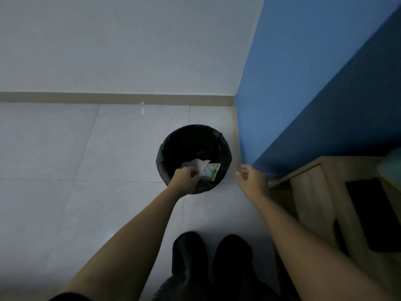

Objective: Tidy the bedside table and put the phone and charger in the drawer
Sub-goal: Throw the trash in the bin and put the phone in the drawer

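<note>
White paper scraps (202,168) sit in the left hand's (184,177) closed grip over the bin's (193,158) rim; right hand (252,181) loosely spread.

Left hand (184,177) holds crumpled paper (200,167) over black bin (193,140); right hand (252,180) empty.

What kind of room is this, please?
Probably a bedroom corner: a wooden bedside table stands against a blue wall, with a black waste bin on the tiled floor.

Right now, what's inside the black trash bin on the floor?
Only its dark liner shows inside the bin. The left hand holds crumpled white paper and a small printed packet over the opening, covering part of the bottom.
</note>
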